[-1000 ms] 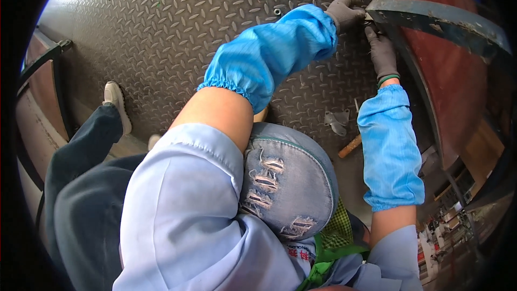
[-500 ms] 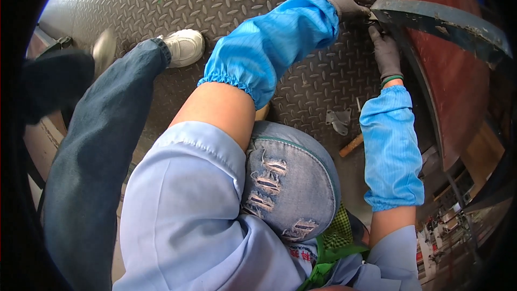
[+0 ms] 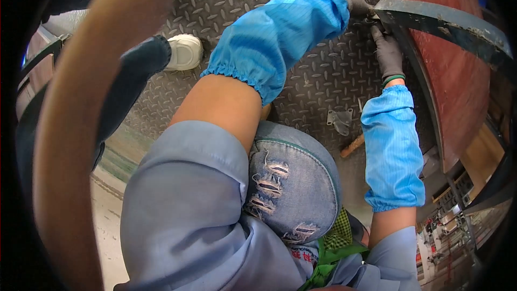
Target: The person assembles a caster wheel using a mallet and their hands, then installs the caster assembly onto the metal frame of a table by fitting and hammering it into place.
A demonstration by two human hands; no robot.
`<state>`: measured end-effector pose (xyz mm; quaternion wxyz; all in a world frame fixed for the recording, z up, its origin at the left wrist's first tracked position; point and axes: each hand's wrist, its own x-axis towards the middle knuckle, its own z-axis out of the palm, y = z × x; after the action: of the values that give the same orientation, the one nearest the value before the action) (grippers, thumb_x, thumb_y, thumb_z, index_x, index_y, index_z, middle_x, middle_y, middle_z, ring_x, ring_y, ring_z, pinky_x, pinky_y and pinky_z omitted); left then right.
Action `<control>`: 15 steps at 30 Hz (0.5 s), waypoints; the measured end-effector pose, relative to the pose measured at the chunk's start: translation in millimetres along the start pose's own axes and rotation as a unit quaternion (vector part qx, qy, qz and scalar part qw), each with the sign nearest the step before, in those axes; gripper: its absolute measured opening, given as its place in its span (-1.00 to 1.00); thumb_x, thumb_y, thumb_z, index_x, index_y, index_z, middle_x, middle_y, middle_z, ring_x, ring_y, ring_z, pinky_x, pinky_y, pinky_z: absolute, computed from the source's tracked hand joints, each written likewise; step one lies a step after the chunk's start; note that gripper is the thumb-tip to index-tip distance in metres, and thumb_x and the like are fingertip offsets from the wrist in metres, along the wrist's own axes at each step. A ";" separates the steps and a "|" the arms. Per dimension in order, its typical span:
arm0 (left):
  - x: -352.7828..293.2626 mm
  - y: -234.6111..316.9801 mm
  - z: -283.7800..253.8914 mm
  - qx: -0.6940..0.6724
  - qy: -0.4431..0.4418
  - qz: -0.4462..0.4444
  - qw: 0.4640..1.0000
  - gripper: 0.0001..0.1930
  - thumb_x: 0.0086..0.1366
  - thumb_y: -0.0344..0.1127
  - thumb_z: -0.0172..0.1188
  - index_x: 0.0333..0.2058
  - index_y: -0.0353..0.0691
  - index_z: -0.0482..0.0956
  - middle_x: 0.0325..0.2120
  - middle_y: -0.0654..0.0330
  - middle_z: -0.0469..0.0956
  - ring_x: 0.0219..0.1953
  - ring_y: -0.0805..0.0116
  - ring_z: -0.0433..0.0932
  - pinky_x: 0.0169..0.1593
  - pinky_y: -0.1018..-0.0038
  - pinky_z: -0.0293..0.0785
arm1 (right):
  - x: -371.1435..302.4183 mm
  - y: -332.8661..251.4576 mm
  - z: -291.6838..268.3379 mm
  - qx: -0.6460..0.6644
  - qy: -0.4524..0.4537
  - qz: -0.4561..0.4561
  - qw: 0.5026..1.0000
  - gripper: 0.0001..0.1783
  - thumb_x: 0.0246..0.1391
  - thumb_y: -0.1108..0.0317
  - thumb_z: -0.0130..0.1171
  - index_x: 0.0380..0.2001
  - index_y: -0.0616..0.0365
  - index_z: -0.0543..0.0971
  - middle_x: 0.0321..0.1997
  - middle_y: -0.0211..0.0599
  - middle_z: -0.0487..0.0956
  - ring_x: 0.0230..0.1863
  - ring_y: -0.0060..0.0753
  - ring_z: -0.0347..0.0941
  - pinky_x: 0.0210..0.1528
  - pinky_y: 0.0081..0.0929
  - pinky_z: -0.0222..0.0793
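Both my hands wear grey gloves and meet at the end of a dark, worn metal bar at the upper right. My left hand is curled at the bar's tip, fingertips closed by a small pale piece that I cannot make out. Just below, my right hand reaches up along the edge of a red-brown panel, its visible fingers stretched out and the others partly hidden. On the floor, left of my right sleeve, lie a grey metal bracket and a wooden handle, partly covered by the sleeve.
Dark diamond-plate flooring spreads under the work. My bent knee in torn jeans is below my hands. Another person's bare arm crosses close at the left, with a white shoe behind. Shelving with small items stands lower right.
Another person's arm has come into the left foreground. My left hand has shifted slightly right, closer against the bar's tip. My right hand has barely moved.
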<state>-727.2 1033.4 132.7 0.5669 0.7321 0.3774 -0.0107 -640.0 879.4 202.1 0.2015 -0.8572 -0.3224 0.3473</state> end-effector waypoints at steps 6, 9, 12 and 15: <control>12.4 -5.7 9.0 0.128 0.008 0.022 0.992 -0.59 -0.03 0.00 0.28 -0.32 -0.21 0.62 -0.38 0.11 0.60 -0.35 0.28 0.57 -0.21 0.39 0.47 | 6.8 11.1 2.0 -0.070 0.024 0.021 0.997 -0.11 -0.08 -0.28 0.05 0.09 0.27 0.29 0.19 0.01 0.26 0.23 -0.01 0.12 0.22 -0.32 -0.01; -2.8 -8.5 10.7 -0.011 -0.006 0.042 0.999 -0.64 -0.04 -0.06 0.29 -0.30 -0.15 0.62 -0.38 0.16 0.60 -0.34 0.33 0.57 -0.19 0.42 0.47 | 2.0 7.0 0.0 -0.080 0.020 0.043 0.996 -0.07 -0.11 -0.33 0.02 0.10 0.27 0.28 0.21 0.02 0.23 0.25 0.00 0.10 0.23 -0.33 -0.03; -15.4 -5.6 12.8 -0.089 0.046 0.068 0.993 -0.68 -0.07 -0.16 0.33 -0.29 -0.09 0.62 -0.40 0.24 0.61 -0.35 0.44 0.56 -0.18 0.50 0.47 | -1.4 4.2 0.3 -0.065 0.032 0.029 0.997 -0.04 -0.14 -0.37 0.01 0.10 0.26 0.28 0.21 0.03 0.23 0.24 0.00 0.10 0.23 -0.34 -0.03; -16.0 -9.0 19.1 -0.119 0.074 0.085 0.987 -0.67 -0.10 -0.21 0.35 -0.28 -0.09 0.62 -0.39 0.24 0.61 -0.36 0.48 0.56 -0.19 0.53 0.47 | 1.4 5.8 -0.1 -0.082 0.035 0.029 0.996 -0.01 -0.16 -0.41 -0.01 0.10 0.26 0.29 0.20 0.04 0.24 0.23 0.00 0.12 0.23 -0.34 -0.03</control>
<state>-735.9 1009.4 125.5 0.6192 0.6878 0.3533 0.1365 -636.8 876.3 198.2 0.1310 -0.8914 -0.3178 0.2954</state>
